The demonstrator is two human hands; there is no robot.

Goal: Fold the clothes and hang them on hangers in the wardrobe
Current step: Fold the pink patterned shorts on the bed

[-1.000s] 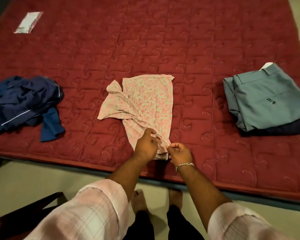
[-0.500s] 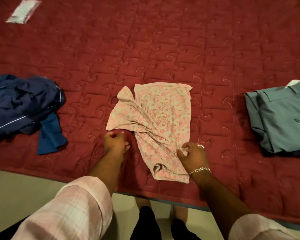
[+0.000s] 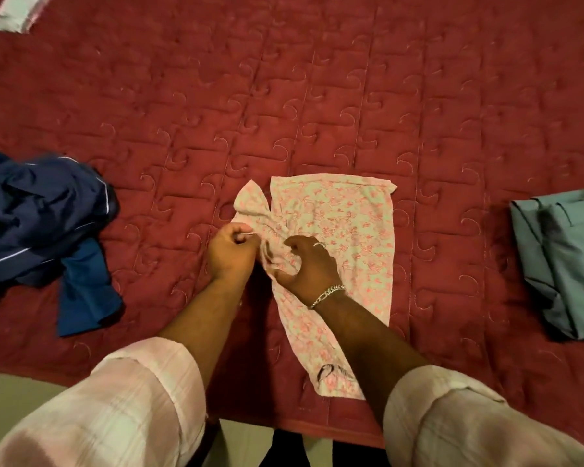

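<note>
red quilted bed [image 3: 351,96] bears pink garment [image 3: 351,224], navy clothes [image 3: 38,217], grey trousers [image 3: 567,257].

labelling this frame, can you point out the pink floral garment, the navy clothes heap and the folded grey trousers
pink floral garment [image 3: 354,217], head view, flat printed middle
navy clothes heap [image 3: 38,210], head view, crumpled top
folded grey trousers [image 3: 573,264], head view, top fold

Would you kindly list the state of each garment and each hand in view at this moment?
Pink floral garment: lying on the red mattress, partly flattened, bunched at its left side.
Left hand: curled, pinching the bunched fabric.
Right hand: curled, gripping the same bunch.
Navy clothes: crumpled heap, unfolded.
Grey-green trousers: folded, lying flat.
</note>
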